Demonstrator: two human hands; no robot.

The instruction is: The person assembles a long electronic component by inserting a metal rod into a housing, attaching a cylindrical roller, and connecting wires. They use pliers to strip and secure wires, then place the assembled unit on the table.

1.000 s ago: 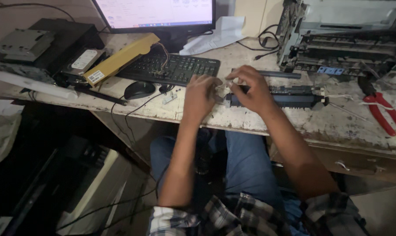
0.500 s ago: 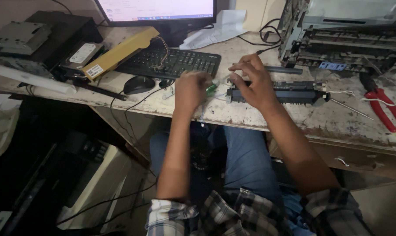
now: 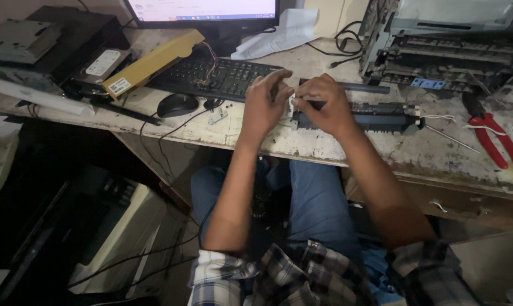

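Observation:
A long black printer assembly (image 3: pixel 375 117) lies on the worn white desk (image 3: pixel 437 153), running left to right. My right hand (image 3: pixel 324 105) grips its left end. My left hand (image 3: pixel 265 105) meets it there, the fingers pinching a small white part (image 3: pixel 291 103) at that same end. Both forearms reach up from my lap. What the fingers cover at the end of the assembly is hidden.
A black keyboard (image 3: pixel 216 76), a mouse (image 3: pixel 177 104) and a monitor (image 3: pixel 202 11) sit to the left and behind. An opened printer (image 3: pixel 449 48) stands at the back right, red pliers (image 3: pixel 491 136) at the right. A yellow box (image 3: pixel 154 62) and a hard drive (image 3: pixel 100 62) lie far left.
My left hand has come back up from the desk edge to the left end of the assembly, joining my right hand, which has stayed on that end.

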